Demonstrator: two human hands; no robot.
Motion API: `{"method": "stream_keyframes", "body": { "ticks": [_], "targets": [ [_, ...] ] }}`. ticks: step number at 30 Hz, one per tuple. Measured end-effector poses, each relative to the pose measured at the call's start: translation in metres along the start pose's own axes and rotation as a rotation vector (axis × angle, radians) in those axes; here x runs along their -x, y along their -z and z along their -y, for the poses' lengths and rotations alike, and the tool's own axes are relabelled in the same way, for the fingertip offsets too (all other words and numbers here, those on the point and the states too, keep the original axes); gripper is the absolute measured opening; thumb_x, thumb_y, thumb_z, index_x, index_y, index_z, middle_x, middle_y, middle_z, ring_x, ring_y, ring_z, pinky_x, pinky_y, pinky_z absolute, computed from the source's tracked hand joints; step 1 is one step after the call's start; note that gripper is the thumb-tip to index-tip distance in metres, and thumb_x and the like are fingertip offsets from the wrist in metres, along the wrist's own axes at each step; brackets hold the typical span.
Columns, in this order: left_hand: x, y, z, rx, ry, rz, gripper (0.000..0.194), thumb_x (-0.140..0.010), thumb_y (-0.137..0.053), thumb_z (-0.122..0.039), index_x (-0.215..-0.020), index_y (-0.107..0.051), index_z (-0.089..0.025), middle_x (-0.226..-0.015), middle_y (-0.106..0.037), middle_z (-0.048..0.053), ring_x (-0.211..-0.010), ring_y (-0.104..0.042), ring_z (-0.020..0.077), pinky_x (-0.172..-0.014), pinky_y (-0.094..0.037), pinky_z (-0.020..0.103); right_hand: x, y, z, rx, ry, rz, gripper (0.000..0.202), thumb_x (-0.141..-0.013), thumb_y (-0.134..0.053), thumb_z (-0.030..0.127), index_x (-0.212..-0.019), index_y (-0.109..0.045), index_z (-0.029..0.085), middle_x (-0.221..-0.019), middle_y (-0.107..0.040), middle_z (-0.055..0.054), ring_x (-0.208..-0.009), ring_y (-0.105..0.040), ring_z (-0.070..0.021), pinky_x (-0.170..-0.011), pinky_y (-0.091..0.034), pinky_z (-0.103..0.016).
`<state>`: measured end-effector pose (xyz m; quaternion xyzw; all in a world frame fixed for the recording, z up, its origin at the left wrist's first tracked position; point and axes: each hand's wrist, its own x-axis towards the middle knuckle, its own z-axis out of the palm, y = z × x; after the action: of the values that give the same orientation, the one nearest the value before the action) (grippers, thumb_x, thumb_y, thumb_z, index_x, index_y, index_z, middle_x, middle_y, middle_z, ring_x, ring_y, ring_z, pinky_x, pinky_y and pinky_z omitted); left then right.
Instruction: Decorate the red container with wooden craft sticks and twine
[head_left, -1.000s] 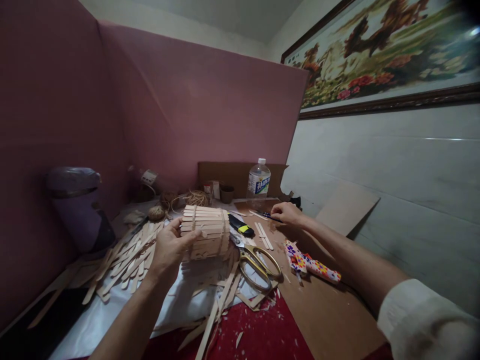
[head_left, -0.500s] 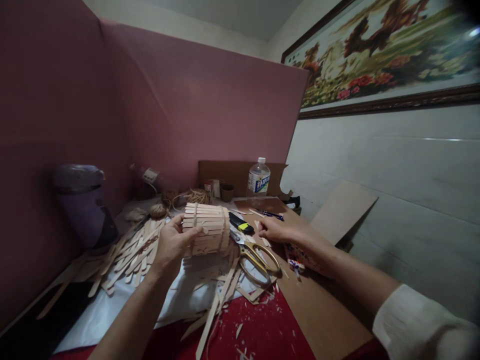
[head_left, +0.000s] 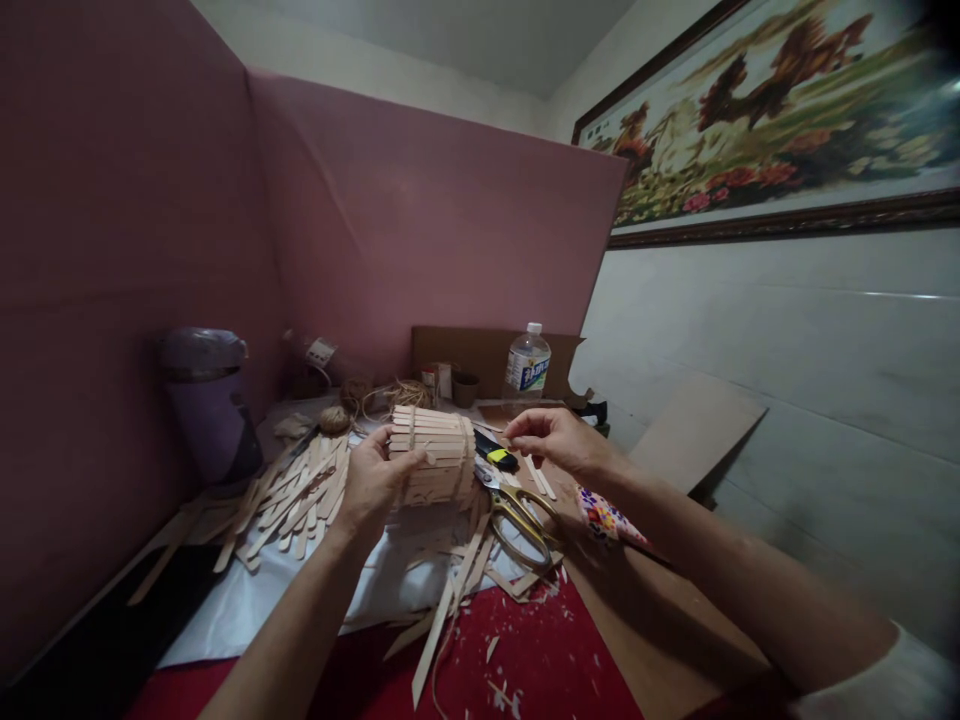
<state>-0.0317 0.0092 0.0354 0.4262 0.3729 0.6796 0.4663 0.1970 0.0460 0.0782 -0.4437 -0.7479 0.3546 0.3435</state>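
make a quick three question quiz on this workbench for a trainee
1. True or false: the left hand holds the stick cylinder.
2. Which has gold-coloured handles? A) the utility knife B) the scissors C) the twine ball
3. Fill in: the clear bottle at the back has a ____ cap.

Key: 1 true; 2 B; 3 white

The person is wearing a soft, off-white cloth sleeve [head_left: 889, 678] on the right arm [head_left: 739, 555], and its edge is going round the forearm. The plain right hand [head_left: 559, 440] is showing bare. The left arm [head_left: 300, 605] and plain left hand [head_left: 379, 475] are showing bare too, with smooth, slim shapes.
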Motion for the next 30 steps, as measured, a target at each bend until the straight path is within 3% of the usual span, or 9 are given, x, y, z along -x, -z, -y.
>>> {"method": "stream_keyframes", "body": {
  "ticks": [7, 16, 23, 30],
  "targets": [
    [0.000, 0.000, 0.002, 0.016, -0.010, 0.016, 0.038, -0.047, -0.077, -0.019, -0.082, -0.063, -0.011, -0.071, -0.070, 0.004, -0.064, -0.063, 0.0169, -0.065, -0.049, 0.029, 0.004, -0.028, 0.028, -0.149, 0.027, 0.030, 0.018, -0.066, -0.065, 0.025, -0.078, -0.069, 0.012, -0.057, -0.058, 0.002, -0.048, -0.049, -0.0083, -0.047, -0.040, -0.022],
    [0.002, 0.000, 0.002, -0.003, -0.025, -0.003, 0.033, -0.048, -0.070, -0.014, -0.080, -0.061, -0.012, -0.071, -0.069, 0.002, -0.064, -0.063, 0.0164, -0.064, -0.049, 0.028, -0.024, -0.059, 0.033, -0.064, 0.187, -0.032, 0.007, -0.065, -0.062, 0.016, -0.069, -0.067, 0.014, -0.057, -0.060, 0.002, -0.049, -0.052, -0.0089, -0.050, -0.041, -0.021],
    [0.001, 0.000, 0.003, -0.013, -0.046, 0.008, 0.033, -0.048, -0.069, -0.011, -0.080, -0.062, -0.012, -0.074, -0.069, 0.002, -0.063, -0.060, 0.0135, -0.063, -0.048, 0.025, -0.036, -0.068, 0.033, 0.182, 0.342, -0.060, 0.021, -0.065, -0.054, 0.005, -0.072, -0.072, 0.015, -0.066, -0.068, -0.002, -0.063, -0.057, -0.0122, -0.059, -0.043, -0.022],
    [-0.001, 0.002, 0.005, 0.006, -0.042, 0.026, 0.035, -0.048, -0.073, -0.014, -0.081, -0.062, -0.011, -0.075, -0.069, 0.003, -0.061, -0.059, 0.0127, -0.063, -0.047, 0.025, -0.038, -0.069, 0.033, 0.238, 0.351, -0.049, 0.023, -0.064, -0.055, 0.004, -0.074, -0.073, 0.014, -0.067, -0.069, -0.002, -0.062, -0.058, -0.0117, -0.059, -0.042, -0.021]
  ]
}}
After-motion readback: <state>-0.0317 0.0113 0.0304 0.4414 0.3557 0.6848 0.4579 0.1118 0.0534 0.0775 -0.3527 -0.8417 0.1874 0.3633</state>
